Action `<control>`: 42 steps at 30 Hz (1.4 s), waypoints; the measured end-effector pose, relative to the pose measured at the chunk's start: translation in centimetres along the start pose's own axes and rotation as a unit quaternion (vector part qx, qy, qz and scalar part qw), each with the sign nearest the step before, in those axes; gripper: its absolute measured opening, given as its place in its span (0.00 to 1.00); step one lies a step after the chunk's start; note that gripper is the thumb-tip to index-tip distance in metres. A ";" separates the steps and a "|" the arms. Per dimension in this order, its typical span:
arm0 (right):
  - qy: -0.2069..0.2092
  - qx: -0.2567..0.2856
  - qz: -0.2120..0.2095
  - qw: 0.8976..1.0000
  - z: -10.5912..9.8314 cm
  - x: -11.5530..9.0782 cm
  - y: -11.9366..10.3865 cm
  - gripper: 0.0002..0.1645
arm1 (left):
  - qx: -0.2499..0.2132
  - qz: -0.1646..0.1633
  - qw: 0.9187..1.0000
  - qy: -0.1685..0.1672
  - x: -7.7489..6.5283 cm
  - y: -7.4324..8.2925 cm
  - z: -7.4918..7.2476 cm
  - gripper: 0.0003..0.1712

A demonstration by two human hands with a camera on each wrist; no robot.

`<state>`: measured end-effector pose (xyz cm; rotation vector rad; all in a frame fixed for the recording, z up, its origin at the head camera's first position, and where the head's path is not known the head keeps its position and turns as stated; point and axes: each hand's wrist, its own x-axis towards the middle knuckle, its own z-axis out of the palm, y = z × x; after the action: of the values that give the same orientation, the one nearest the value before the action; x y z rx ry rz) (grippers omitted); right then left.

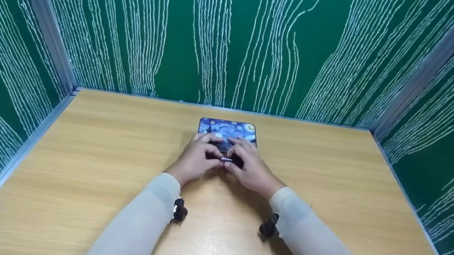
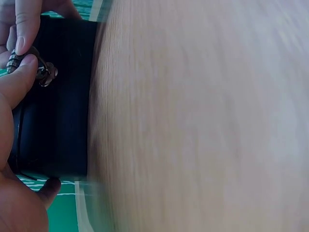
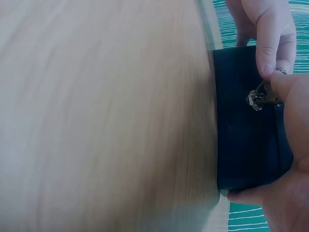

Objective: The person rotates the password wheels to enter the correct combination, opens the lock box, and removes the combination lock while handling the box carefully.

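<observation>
A box (image 1: 228, 128) with a blue, swirling painted lid stands on the table. Its dark front (image 2: 58, 125) carries a metal latch (image 2: 48, 75), from which a small combination padlock (image 1: 226, 159) with ridged dials hangs. My left hand (image 1: 199, 158) pinches one end of the padlock between thumb and forefinger, its other fingers lying along the box's left side and lid. From the opposite side my right hand (image 1: 250, 169) pinches the padlock's other end, with fingers resting against the box's right side. In the right wrist view the latch (image 3: 254, 100) shows beside the thumbs; fingertips hide part of the padlock.
The wooden table (image 1: 117, 164) extends around the box and both forearms. Green panels (image 1: 194, 47) with white wavy lines enclose its back and sides, joined by grey metal posts (image 1: 43, 1). A small black device hangs under each sleeve at the wrist.
</observation>
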<state>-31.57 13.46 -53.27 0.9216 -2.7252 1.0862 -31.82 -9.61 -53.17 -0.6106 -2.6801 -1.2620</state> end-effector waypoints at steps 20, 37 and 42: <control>-0.001 0.000 0.007 1.000 -0.1 -0.1 -0.2 0.10 | 0.003 0.010 1.000 0.001 0.0 0.0 0.0 0.03; 0.005 -0.001 0.006 1.000 0.1 0.0 0.0 0.07 | -0.001 0.003 1.000 0.000 0.0 0.0 0.0 0.04; 0.003 -0.003 -0.002 1.000 0.1 0.0 -0.1 0.09 | -0.001 0.015 1.000 -0.002 -0.1 -0.2 0.0 0.03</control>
<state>-31.51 13.38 -53.29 0.9216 -2.7191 1.0784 -31.79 -9.75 -53.32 -0.6503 -2.6633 -1.2568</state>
